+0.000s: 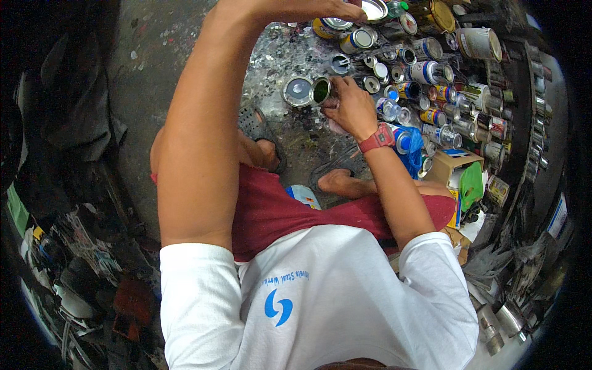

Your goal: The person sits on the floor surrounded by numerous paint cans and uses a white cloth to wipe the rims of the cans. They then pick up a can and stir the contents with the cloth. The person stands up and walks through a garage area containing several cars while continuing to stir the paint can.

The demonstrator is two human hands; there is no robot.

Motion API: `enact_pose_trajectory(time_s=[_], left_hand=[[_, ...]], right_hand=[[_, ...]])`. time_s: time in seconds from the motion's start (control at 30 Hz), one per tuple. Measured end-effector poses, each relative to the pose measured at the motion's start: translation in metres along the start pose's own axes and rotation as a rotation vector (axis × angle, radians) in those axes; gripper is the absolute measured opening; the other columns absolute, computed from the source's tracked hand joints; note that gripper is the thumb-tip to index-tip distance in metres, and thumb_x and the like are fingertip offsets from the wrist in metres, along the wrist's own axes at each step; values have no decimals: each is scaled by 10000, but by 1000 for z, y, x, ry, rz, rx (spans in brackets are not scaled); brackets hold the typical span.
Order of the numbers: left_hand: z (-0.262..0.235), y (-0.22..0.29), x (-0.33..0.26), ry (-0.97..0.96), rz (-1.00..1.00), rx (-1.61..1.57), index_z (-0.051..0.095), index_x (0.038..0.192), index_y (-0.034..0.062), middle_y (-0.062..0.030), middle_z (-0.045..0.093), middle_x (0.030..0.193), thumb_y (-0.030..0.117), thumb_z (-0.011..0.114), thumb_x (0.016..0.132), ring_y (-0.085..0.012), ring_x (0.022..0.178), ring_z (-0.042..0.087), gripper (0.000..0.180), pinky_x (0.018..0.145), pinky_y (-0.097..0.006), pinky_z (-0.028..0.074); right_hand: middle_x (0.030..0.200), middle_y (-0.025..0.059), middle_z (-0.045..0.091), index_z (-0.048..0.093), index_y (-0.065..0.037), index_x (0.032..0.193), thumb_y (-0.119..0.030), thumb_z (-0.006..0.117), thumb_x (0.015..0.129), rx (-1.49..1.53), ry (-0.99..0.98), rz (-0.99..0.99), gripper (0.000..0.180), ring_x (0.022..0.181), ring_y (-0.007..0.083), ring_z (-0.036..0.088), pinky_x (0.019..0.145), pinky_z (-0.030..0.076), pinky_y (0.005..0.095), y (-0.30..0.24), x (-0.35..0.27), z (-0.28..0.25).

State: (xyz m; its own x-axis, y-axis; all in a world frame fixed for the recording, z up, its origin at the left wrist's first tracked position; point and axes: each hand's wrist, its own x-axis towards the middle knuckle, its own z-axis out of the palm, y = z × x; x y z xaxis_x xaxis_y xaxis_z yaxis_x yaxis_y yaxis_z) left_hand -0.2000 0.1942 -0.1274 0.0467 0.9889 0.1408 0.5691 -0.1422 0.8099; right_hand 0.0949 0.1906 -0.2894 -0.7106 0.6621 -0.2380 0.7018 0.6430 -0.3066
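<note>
My right hand [353, 110], with a red watch on its wrist, grips a small metal paint can [320, 90] around its side. That can is tipped to the left, its dark green inside showing. Its rim meets the edge of a wider paint can [298, 92] of grey paint with a pale patch in the middle. At the top edge my left hand [350, 11] is stretched far forward, its fingers closed at the rim of a silver-topped can [374, 9]; part of this hand is cut off. Beside them an open can [340, 63] has a pale stick in it.
Many paint cans [425, 72] crowd the right side. A blue plastic bag [412, 154], a cardboard box [445, 165] and a green plastic piece [472, 185] lie by my right knee. Paint stains the floor [271, 61]. Dark sheeting [68, 111] and clutter fill the left.
</note>
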Motion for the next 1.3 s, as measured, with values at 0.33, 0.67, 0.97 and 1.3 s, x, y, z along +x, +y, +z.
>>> enact_pose_trajectory(time_s=[0.33, 0.67, 0.97, 1.3], left_hand=[[0, 2, -1, 6, -37, 3, 838, 954, 25, -175, 801, 936, 351, 898, 795, -269, 906, 758, 368, 843, -408, 579], [-1, -2, -2, 3, 7, -13, 839, 956, 21, -164, 800, 904, 325, 891, 803, -256, 864, 757, 344, 817, -392, 583], [-4, 3, -3, 0, -33, 20, 840, 962, 23, -166, 802, 908, 317, 895, 806, -251, 859, 759, 337, 819, -401, 585], [-5, 6, -4, -24, -76, 3, 832, 948, 15, -168, 799, 903, 318, 890, 810, -250, 852, 757, 338, 820, -398, 584]], right_hand=[[1237, 201, 688, 653, -77, 1316, -252, 912, 745, -12, 2, -40, 651, 1009, 459, 739, 870, 604, 561, 4, 5, 1], [1257, 199, 686, 661, -80, 1357, -260, 907, 754, -19, -3, -44, 676, 1026, 448, 743, 877, 603, 553, 3, 7, -1], [1248, 214, 677, 657, -77, 1341, -259, 902, 756, -54, -25, -49, 659, 1032, 460, 738, 877, 603, 559, -5, 9, -13], [1234, 204, 679, 655, -72, 1324, -266, 896, 772, -17, -16, -68, 633, 1020, 464, 735, 868, 604, 561, -9, 11, -20]])
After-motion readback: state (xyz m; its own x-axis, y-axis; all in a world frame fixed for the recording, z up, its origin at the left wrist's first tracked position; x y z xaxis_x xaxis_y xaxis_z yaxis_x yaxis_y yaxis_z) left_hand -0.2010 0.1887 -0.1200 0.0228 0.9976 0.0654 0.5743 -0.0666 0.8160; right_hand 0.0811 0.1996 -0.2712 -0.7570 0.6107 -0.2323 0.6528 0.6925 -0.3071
